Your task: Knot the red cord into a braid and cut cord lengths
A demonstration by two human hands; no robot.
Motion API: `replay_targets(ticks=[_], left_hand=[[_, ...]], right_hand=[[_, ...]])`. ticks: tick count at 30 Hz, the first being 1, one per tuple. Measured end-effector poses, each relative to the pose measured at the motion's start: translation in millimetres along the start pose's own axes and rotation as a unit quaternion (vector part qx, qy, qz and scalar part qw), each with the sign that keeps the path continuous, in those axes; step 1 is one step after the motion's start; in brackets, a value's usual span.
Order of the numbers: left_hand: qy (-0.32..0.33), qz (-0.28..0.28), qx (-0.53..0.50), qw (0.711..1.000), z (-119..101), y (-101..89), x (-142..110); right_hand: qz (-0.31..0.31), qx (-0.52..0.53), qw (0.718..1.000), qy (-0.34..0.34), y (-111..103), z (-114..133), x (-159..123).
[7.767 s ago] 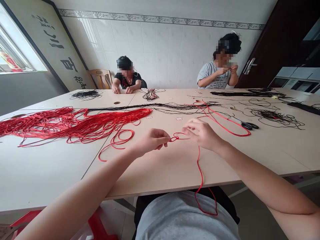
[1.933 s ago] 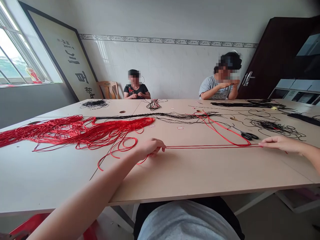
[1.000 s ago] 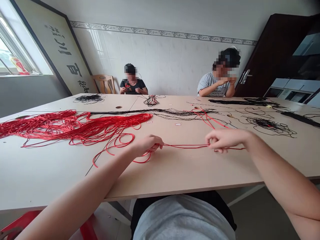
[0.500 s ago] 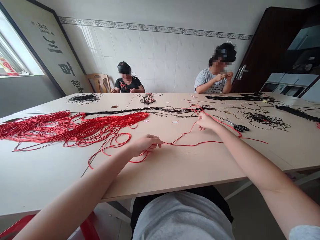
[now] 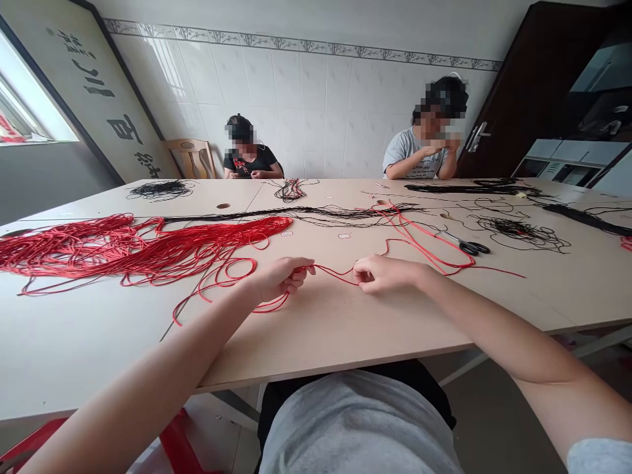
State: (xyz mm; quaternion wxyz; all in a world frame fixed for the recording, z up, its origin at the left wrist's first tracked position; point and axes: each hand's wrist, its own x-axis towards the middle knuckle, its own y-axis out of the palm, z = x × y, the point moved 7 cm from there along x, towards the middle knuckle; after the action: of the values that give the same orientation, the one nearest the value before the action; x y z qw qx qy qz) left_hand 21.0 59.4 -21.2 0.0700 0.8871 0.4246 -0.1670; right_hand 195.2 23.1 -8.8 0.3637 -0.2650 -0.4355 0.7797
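Note:
My left hand (image 5: 284,279) is closed on a red cord (image 5: 332,270), pinching it between thumb and fingers above the table. Two strands run from there to my right hand (image 5: 378,271), whose fingers are curled around them. Beyond the right hand, lengths of the red cord lie on the table toward the scissors. Loops of cord hang below my left hand. At the left lies a large bundle of red cords (image 5: 197,250), with loose loops trailing near my left forearm.
Scissors (image 5: 474,248) with black handles lie to the right. A long bundle of black cords (image 5: 296,212) crosses the table (image 5: 316,342), and a black cord tangle (image 5: 518,230) sits at the right. Two people sit across the table.
My right hand has come back toward me and to the left, nearer my left hand, which still grips the cord. The red strands at the far right have settled into a wider loop.

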Motion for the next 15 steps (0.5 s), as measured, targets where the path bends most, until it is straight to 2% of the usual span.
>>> replay_targets(ticks=[3,5,8,11,15], left_hand=[[0.019,-0.023,0.029,0.999,0,-3.1,2],[0.047,-0.052,0.090,0.993,-3,-3.8,1],[0.078,-0.089,0.212,0.970,-8,1.6,-3],[0.102,-0.084,0.288,0.948,-12,13.9,-8],[0.118,-0.050,0.306,0.943,-15,26.5,-12]], right_hand=[[0.036,0.083,0.996,-0.022,2,9,-4],[0.038,0.151,0.987,-0.046,3,16,-4],[-0.042,0.215,0.973,-0.074,-2,20,4],[-0.136,0.229,0.961,-0.071,-6,18,11],[-0.153,0.220,0.962,-0.061,0,20,17]])
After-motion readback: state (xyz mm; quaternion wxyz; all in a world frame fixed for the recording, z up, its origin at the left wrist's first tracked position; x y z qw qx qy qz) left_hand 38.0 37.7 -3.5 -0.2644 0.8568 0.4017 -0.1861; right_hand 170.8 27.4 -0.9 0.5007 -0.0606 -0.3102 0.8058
